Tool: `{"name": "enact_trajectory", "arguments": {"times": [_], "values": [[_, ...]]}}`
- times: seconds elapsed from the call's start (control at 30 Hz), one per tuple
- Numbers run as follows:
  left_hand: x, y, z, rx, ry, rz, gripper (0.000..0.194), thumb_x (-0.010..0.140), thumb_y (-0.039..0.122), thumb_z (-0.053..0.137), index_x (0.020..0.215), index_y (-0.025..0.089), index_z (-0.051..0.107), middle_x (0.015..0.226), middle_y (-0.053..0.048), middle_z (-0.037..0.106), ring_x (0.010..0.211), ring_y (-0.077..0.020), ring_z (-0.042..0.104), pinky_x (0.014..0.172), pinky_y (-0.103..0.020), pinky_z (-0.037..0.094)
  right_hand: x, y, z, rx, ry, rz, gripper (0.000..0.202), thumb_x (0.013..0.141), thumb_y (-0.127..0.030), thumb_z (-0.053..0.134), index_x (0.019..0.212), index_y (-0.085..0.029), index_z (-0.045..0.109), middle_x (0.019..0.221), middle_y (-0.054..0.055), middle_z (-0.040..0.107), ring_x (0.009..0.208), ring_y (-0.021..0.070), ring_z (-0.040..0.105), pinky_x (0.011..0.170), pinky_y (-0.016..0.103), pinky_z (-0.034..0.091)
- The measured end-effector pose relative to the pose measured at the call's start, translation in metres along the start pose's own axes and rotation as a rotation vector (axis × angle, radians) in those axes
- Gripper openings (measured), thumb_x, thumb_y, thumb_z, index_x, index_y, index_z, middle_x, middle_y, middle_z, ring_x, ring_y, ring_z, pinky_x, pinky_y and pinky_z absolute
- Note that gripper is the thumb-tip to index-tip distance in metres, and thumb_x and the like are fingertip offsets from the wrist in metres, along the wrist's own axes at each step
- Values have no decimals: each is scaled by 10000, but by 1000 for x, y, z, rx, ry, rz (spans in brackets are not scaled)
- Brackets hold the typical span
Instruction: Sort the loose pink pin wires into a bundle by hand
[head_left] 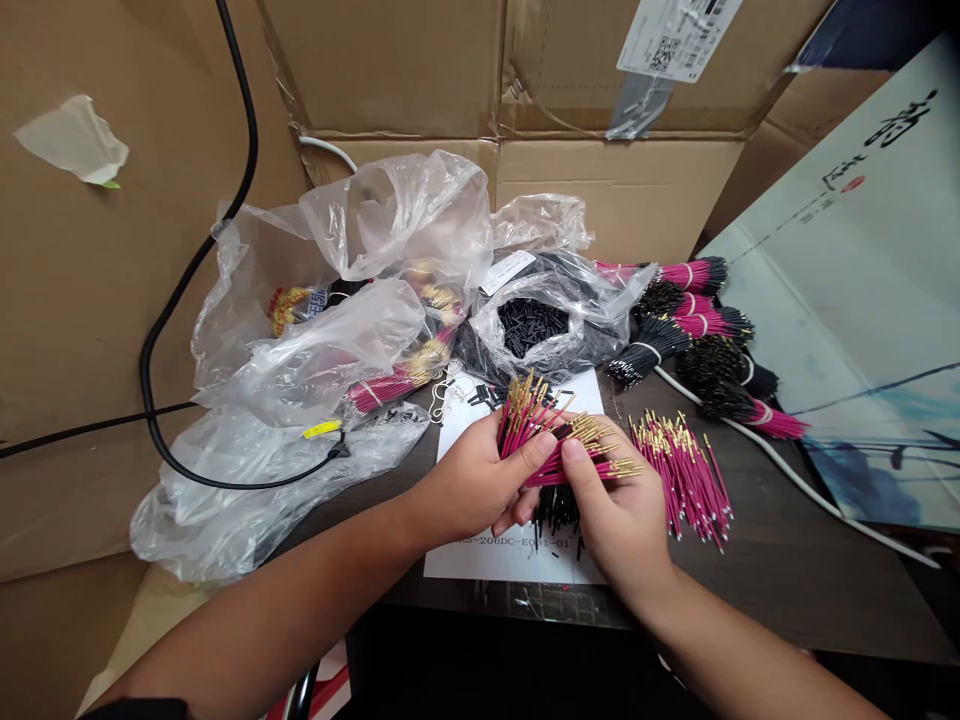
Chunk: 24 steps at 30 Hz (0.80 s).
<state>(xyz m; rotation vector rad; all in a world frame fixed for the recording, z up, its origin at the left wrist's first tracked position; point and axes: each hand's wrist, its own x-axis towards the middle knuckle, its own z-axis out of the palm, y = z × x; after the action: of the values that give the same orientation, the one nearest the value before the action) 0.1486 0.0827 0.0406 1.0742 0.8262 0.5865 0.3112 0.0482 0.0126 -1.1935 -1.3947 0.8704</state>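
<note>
Both hands are closed on short magenta wires with gold-coloured terminals at their upper ends. My left hand grips a thick bunch of wires, its thumb lying across them. Close against it, my right hand has its thumb pressed on more of these wires, whose gold tips point right. Black ends hang below the fingers, over a printed white sheet. Beside my right hand lies a loose pile of the same magenta wires. The fingers' undersides are hidden.
Behind the hands sits an opened plastic bag of small black tubes. Tied black and magenta wire bundles lie at right, near a white cable. Crumpled clear bags and a black cable occupy the left. Cardboard stands behind.
</note>
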Motion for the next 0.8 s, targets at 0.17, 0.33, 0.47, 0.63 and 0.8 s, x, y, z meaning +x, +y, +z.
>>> {"name": "enact_trajectory", "arguments": {"times": [0.17,0.33,0.47,0.63,0.8], "values": [[0,3,-2,44,-22,-8,359,985,496,572,877,153,573,490,48,548,313,-68,435,314,-156,336,-1,0,-1,-16,7,-18,135,1007,-238,579,1000,-226,713,1011,31,653,957,176,628,918,351,474],[1,3,-1,63,42,-12,305,962,431,613,830,166,541,488,51,552,307,-68,434,304,-157,327,-2,-1,0,11,-3,7,142,1006,-248,587,934,-226,707,981,21,640,909,160,621,904,336,475],[2,3,1,54,96,-18,249,948,394,638,932,173,522,475,74,544,304,-78,432,294,-156,326,-1,-3,2,70,-17,84,184,1006,-290,596,858,-212,672,903,10,623,833,150,619,821,317,493],[1,2,1,76,108,1,255,972,414,601,968,182,496,466,82,536,304,-76,425,303,-154,327,0,-5,3,119,-13,131,233,1002,-309,612,794,-206,631,792,-21,600,684,110,573,686,271,475],[1,0,2,90,94,20,305,999,484,541,963,188,482,473,75,542,291,-75,410,302,-162,315,-2,-6,3,115,4,110,207,1008,-298,603,828,-208,653,817,-14,612,722,112,588,711,272,486]]}}
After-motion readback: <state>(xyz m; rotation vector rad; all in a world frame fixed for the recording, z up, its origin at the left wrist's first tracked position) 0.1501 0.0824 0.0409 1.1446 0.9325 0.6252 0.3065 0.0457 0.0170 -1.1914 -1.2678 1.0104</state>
